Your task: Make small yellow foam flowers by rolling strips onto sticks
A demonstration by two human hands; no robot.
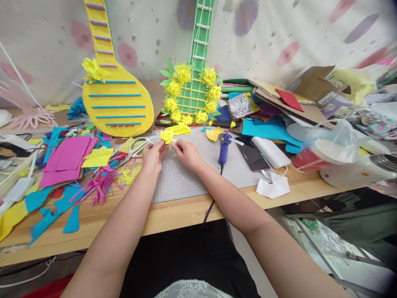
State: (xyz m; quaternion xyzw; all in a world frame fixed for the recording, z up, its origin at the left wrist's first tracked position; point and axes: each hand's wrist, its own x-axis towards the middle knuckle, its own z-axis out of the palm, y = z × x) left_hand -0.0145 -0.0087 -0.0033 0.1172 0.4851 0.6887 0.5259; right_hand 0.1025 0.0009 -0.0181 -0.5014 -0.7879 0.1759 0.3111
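Over the cutting mat (180, 178), the left fingers (159, 147) are pinching a yellow paper flower (166, 135), the right fingers (180, 146) bunching beside it, grip unclear; leftward, scraps (101, 182) are littering the desk (180, 213); behind, floral fabric (279, 25) is hanging.

at the far edge of the cutting mat (182, 182), the underside of the yellow flower (166, 136) is partly covered by the left hand (152, 156), and what is pinched by the right hand (189, 154) is too small to tell. behind the mat, the necks of the yellow instrument (120, 100) and the green instrument (194, 89) are cut off by the top edge, and print on the packet (242, 106) cannot be read. right of the mat, the dotted vessel (356, 171) is partly hidden by the bagged cup (322, 153)
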